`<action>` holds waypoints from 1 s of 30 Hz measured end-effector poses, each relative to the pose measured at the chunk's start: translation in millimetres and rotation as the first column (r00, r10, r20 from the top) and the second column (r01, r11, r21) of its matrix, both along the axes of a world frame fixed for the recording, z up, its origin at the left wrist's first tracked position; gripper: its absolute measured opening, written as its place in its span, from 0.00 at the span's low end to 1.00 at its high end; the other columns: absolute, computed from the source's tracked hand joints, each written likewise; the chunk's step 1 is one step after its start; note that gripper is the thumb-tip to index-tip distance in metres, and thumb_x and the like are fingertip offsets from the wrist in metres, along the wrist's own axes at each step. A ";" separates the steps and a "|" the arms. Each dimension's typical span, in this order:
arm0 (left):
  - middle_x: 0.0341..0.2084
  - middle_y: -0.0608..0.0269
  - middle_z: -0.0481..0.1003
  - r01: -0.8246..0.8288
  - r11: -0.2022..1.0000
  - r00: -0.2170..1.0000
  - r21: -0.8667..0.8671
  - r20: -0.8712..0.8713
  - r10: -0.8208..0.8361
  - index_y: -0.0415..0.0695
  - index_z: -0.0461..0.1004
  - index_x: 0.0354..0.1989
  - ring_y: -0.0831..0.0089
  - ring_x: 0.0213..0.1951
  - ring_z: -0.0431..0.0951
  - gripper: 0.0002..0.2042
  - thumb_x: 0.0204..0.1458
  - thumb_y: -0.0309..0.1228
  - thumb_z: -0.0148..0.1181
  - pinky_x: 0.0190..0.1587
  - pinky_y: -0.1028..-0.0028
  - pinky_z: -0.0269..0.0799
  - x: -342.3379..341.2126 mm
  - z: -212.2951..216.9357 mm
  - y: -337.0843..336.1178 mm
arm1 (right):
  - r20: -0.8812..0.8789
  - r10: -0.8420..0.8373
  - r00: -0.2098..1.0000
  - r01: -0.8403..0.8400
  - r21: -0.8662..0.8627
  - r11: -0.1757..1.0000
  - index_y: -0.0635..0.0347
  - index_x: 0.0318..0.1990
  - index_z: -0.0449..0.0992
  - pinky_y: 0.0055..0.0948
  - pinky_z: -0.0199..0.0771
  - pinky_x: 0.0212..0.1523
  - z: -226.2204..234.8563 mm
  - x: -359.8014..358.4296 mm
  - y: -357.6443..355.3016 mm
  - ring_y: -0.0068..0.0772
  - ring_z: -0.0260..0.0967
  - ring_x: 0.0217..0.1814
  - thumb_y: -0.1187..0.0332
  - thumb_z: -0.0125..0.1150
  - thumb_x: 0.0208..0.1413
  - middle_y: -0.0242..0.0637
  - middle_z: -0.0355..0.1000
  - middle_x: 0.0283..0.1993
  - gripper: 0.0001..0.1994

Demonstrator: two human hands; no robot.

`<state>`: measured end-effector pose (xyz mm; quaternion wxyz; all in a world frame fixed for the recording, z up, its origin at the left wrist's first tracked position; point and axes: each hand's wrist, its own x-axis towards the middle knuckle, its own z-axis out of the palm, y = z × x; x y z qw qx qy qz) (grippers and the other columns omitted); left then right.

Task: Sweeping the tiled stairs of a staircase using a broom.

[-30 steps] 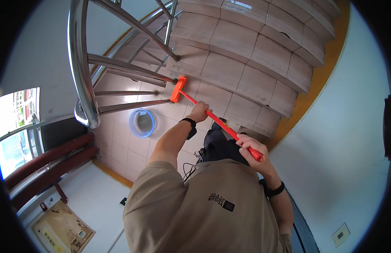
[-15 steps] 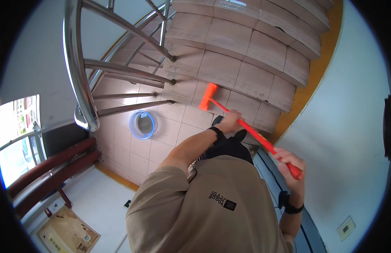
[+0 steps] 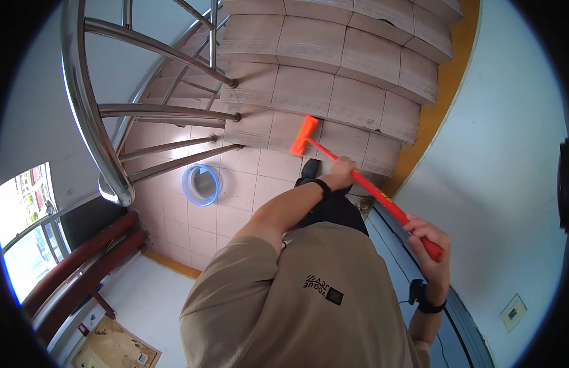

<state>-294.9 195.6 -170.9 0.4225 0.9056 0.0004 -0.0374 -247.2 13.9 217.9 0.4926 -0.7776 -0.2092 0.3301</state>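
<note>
A mop with a red handle [image 3: 382, 199] and a bright orange block-shaped head [image 3: 304, 136] slants across the view. Its head lies against the lowest step [image 3: 343, 142] of a tiled staircase, across the tread. Partway down the handle, my left hand [image 3: 339, 174] is closed around it. My right hand [image 3: 429, 244] grips the handle's upper end, close to the right wall. A dark shoe [image 3: 309, 168] shows on the floor just below the mop head.
A blue-rimmed bucket [image 3: 200, 185] stands on the tiled floor to the left. Steel railings [image 3: 162, 115] border the stairs. Dark red rails [image 3: 82, 270] run below the window. On the right is a white wall [image 3: 481, 184] with a switch plate [image 3: 513, 313].
The view has shifted, so stairs, railing and bucket sit farther left. Relative to the step, the mop head has moved a little to the right. Both hands keep their hold.
</note>
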 end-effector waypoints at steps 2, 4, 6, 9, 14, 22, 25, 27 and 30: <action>0.27 0.49 0.75 -0.011 0.985 1.000 -0.172 -0.004 0.011 0.44 0.75 0.22 0.48 0.37 0.75 0.05 0.44 0.31 0.61 0.43 0.54 0.71 9.3 8.4 -14.7 | 0.040 0.013 0.999 -0.012 -0.036 0.999 0.66 0.29 0.71 0.45 0.64 0.63 12.1 3.5 -7.8 0.48 0.72 0.56 0.73 0.61 0.55 0.45 0.77 0.41 0.07; 0.26 0.48 0.75 -0.035 0.989 0.999 -0.141 0.028 0.039 0.43 0.74 0.22 0.47 0.37 0.74 0.06 0.44 0.31 0.62 0.43 0.54 0.70 5.8 13.6 -1.0 | 0.037 0.003 0.999 -0.004 0.022 1.000 0.65 0.28 0.71 0.45 0.64 0.63 7.5 1.6 -5.8 0.48 0.72 0.56 0.73 0.61 0.55 0.45 0.77 0.42 0.07; 0.26 0.47 0.74 -0.063 0.993 0.998 -0.102 0.002 0.063 0.42 0.73 0.21 0.46 0.36 0.74 0.08 0.44 0.32 0.62 0.43 0.53 0.70 -15.4 14.5 24.8 | 0.010 0.035 0.999 -0.036 0.079 0.996 0.65 0.29 0.71 0.45 0.64 0.63 -4.3 -7.7 -0.2 0.50 0.71 0.58 0.74 0.61 0.54 0.46 0.77 0.43 0.05; 0.24 0.46 0.74 -0.073 0.997 0.997 -0.008 -0.039 0.073 0.42 0.72 0.20 0.46 0.35 0.74 0.11 0.46 0.35 0.64 0.42 0.53 0.69 -51.2 4.9 81.7 | -0.017 0.068 0.998 -0.065 0.142 0.988 0.65 0.31 0.72 0.45 0.64 0.63 -43.9 -24.4 20.9 0.50 0.71 0.59 0.76 0.61 0.54 0.46 0.77 0.44 0.04; 0.23 0.48 0.73 -0.053 0.994 0.981 0.099 -0.181 0.070 0.43 0.72 0.18 0.47 0.34 0.74 0.11 0.49 0.33 0.61 0.41 0.52 0.69 -75.8 -3.8 111.1 | -0.064 0.142 0.988 -0.131 0.155 0.979 0.67 0.33 0.72 0.45 0.64 0.63 -68.0 -35.1 32.8 0.49 0.71 0.59 0.78 0.61 0.54 0.44 0.77 0.44 0.03; 0.26 0.48 0.76 0.033 0.995 0.999 -0.095 0.034 -0.030 0.44 0.73 0.20 0.46 0.38 0.75 0.12 0.51 0.36 0.58 0.45 0.53 0.69 -6.5 18.6 -31.8 | 0.018 -0.044 0.999 0.044 0.006 0.999 0.66 0.28 0.72 0.45 0.64 0.63 13.0 -10.6 -30.4 0.48 0.72 0.57 0.76 0.62 0.53 0.45 0.77 0.43 0.05; 0.25 0.47 0.74 0.048 0.983 0.999 -0.174 -0.011 -0.051 0.41 0.72 0.22 0.47 0.37 0.75 0.13 0.51 0.37 0.60 0.43 0.53 0.70 1.2 23.9 -32.2 | 0.011 -0.049 0.999 0.049 -0.011 0.999 0.65 0.29 0.72 0.44 0.64 0.63 16.8 -10.5 -34.9 0.49 0.72 0.57 0.74 0.62 0.54 0.45 0.77 0.42 0.06; 0.24 0.47 0.73 0.128 0.984 0.990 -0.128 -0.043 -0.134 0.41 0.72 0.21 0.47 0.35 0.75 0.14 0.52 0.37 0.60 0.43 0.54 0.71 -13.2 22.8 -1.7 | -0.002 0.006 1.000 -0.006 0.027 1.000 0.66 0.30 0.72 0.44 0.64 0.63 6.6 -15.4 -26.4 0.49 0.71 0.58 0.75 0.62 0.54 0.46 0.77 0.43 0.05; 0.24 0.46 0.74 0.090 0.996 0.985 -0.020 -0.143 -0.092 0.41 0.73 0.21 0.46 0.35 0.75 0.14 0.52 0.38 0.60 0.42 0.52 0.70 -43.5 15.6 54.9 | -0.025 0.032 0.999 -0.030 0.101 0.994 0.66 0.30 0.72 0.45 0.64 0.63 -20.9 -26.8 -1.2 0.48 0.71 0.58 0.77 0.62 0.53 0.47 0.77 0.43 0.05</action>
